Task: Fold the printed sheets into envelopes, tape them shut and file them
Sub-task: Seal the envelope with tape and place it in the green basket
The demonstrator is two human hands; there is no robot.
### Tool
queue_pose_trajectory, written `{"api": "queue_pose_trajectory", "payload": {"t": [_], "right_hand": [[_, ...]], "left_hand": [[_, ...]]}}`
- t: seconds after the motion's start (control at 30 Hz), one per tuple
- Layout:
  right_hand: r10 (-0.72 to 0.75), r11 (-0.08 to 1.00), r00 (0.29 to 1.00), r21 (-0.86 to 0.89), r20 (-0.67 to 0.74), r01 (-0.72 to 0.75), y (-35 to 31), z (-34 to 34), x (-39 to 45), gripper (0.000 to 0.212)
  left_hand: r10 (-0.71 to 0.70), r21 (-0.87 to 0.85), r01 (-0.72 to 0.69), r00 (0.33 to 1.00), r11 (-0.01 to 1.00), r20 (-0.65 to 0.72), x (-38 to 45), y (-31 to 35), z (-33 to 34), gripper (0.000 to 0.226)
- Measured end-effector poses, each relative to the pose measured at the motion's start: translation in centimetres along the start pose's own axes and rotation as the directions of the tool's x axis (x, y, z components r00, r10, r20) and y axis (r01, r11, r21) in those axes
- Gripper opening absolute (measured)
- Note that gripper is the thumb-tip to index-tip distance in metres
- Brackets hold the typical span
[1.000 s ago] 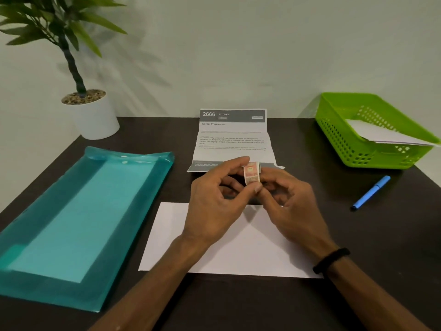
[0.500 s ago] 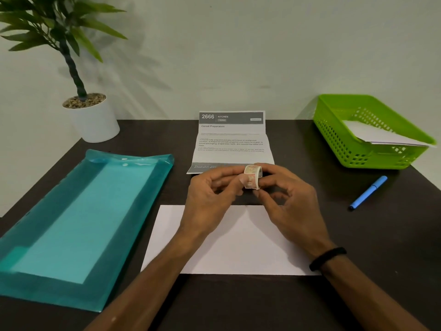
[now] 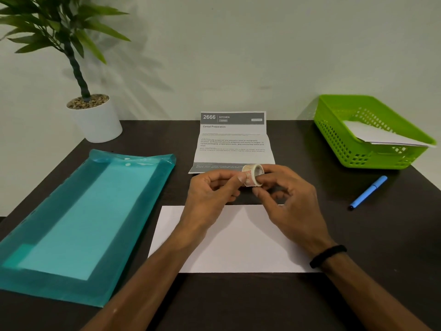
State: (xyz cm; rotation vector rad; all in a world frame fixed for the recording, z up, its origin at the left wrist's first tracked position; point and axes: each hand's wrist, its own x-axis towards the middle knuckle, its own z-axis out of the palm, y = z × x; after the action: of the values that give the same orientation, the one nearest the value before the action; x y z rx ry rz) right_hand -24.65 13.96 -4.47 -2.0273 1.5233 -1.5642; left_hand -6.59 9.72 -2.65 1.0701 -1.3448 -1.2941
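Observation:
A small roll of patterned tape is held above the desk between both hands. My right hand grips the roll from the right, and my left hand pinches its left side with thumb and forefinger. Below the hands lies a white envelope, flat on the dark desk. Behind the hands, a printed sheet headed "2666 Kitchen" lies with its fold creases showing, its top part leaning on the wall. A teal plastic file folder lies at the left.
A green plastic basket holding white paper stands at the back right. A blue pen lies in front of it. A potted plant in a white pot stands at the back left. The wall runs along the desk's far edge.
The tape roll has turned in my fingers, so its open core now faces the camera. Both hands stayed above the envelope's far edge.

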Motion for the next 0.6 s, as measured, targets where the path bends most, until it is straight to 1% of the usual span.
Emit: {"api": "queue_pose_trajectory", "payload": {"t": [0.07, 0.13, 0.2, 0.27, 0.33, 0.43, 0.6], "right_hand": [[0.024, 0.999, 1.0, 0.041, 0.011, -0.024, -0.1, 0.2, -0.1, 0.022], [0.058, 0.995, 0.998, 0.077, 0.023, -0.059, -0.1, 0.3, -0.1, 0.023], [0.091, 0.992, 0.995, 0.089, 0.036, -0.094, -0.1, 0.4, -0.1, 0.027], [0.114, 0.99, 0.992, 0.075, 0.05, -0.117, -0.1, 0.4, 0.0, 0.031], [0.122, 0.99, 0.991, 0.057, 0.056, -0.125, -0.2, 0.3, 0.0, 0.03], [0.114, 0.993, 0.992, 0.023, 0.058, -0.115, -0.6, 0.3, 0.0, 0.028], [0.103, 0.995, 0.992, -0.003, 0.07, -0.103, -1.2, 0.3, 0.0, 0.021]], "left_hand": [[-0.02, -0.014, 0.019, 0.999, 1.0, -0.033, 0.1, -0.1, -0.1, 0.023], [0.029, 0.013, -0.029, 0.998, 1.0, -0.058, 0.1, -0.1, -0.1, 0.025], [0.191, 0.156, -0.176, 0.978, 0.972, -0.083, 0.0, -0.2, 0.0, 0.031], [0.383, 0.327, -0.346, 0.922, 0.879, -0.053, -0.2, -0.4, 0.1, 0.037], [0.498, 0.411, -0.45, 0.867, 0.793, -0.01, -0.3, -0.7, 0.2, 0.038], [0.547, 0.424, -0.5, 0.837, 0.755, 0.013, -0.2, -0.9, -0.1, 0.035], [0.535, 0.415, -0.492, 0.845, 0.765, 0.015, -0.1, -0.8, -0.2, 0.031]]}}
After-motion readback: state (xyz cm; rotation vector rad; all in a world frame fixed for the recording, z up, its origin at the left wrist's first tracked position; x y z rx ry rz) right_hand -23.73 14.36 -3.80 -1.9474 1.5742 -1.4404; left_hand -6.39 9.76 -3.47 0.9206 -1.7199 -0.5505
